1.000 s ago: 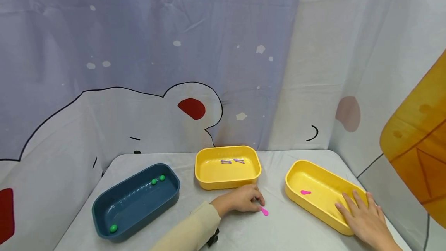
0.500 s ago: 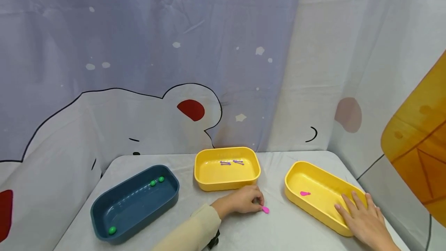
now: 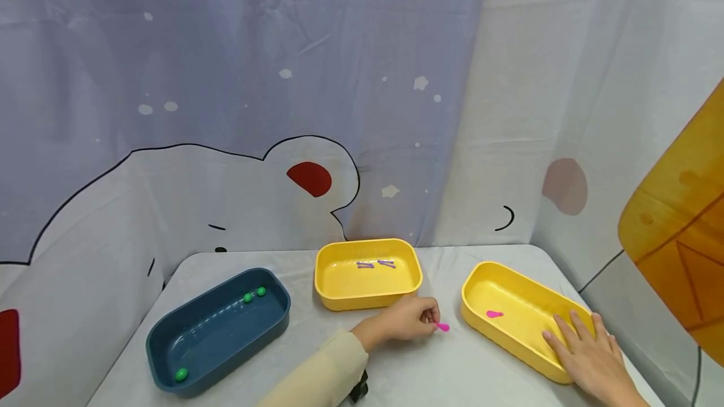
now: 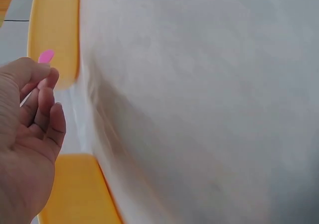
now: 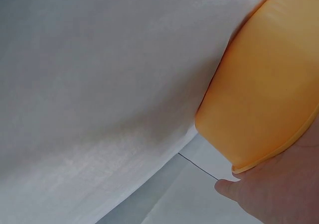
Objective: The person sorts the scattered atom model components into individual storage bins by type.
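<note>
My left hand (image 3: 411, 319) pinches a small pink drop-shaped piece (image 3: 444, 327) between thumb and fingertips. Its rounded end sticks out to the right, and the narrow end is hidden in the fingers. In the left wrist view the pink piece (image 4: 46, 56) overlaps a yellow tray. Spread fingers of my right hand (image 3: 596, 360) rest over the near right end of the right yellow tray (image 3: 509, 338). A similar pink piece (image 3: 494, 314) lies inside that tray. The right wrist view has the tray's outer wall (image 5: 264, 84) with the hand (image 5: 284, 189) at its rim.
Behind the left hand stands a second yellow tray (image 3: 367, 301), holding several thin purple pieces (image 3: 365, 264). A dark blue tray (image 3: 217, 338) with three green balls (image 3: 181, 374) sits at the left. Printed cloth (image 3: 396, 130) hangs behind the white-covered table (image 3: 441, 372).
My left hand has lifted slightly and shifted right with the pink piece, which has swung from pointing down-right to nearly sideways. The right hand keeps its place on the tray.
</note>
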A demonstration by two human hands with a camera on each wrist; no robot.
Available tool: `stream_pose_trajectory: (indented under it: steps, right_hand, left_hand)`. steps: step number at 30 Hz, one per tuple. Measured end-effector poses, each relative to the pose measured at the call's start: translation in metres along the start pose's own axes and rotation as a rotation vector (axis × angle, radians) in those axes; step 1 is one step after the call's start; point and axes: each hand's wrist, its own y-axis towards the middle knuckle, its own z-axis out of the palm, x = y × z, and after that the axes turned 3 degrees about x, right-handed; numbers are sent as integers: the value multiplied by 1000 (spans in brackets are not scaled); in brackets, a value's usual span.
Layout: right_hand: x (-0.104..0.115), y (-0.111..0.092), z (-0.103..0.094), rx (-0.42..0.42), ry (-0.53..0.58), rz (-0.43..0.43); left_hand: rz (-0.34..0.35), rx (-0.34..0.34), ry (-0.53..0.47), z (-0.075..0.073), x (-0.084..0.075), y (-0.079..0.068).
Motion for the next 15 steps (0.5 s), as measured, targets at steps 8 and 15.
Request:
stream_pose_trajectory:
  steps: [8,15]
  right_hand:
    - [-3,0,1,4,5,-7]
    - [-1,1,2,-8,9,-14]
  left_hand:
    - [13,-49,-38,5,-11,13]
    - [26,-90,-57,7,-19,26]
